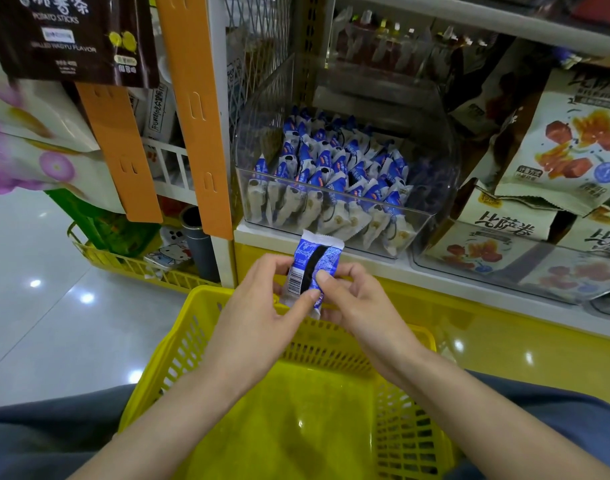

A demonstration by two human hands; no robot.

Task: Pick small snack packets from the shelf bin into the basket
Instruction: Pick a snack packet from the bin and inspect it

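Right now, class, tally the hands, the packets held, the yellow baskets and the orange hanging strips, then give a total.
Hands: 2, left hand, right hand
Held packet: 1
Yellow baskets: 2, near basket, far basket
Orange strips: 2, short strip, long strip
Total: 7

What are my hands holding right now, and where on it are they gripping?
Both hands pinch one small blue-and-white snack packet by its lower half: left hand on the left side, right hand on the right.

Glossy pale floor (36, 341) at lower left reflects round lights; a white shelf (393, 271) with orange strips (189, 98) fills the upper frame.
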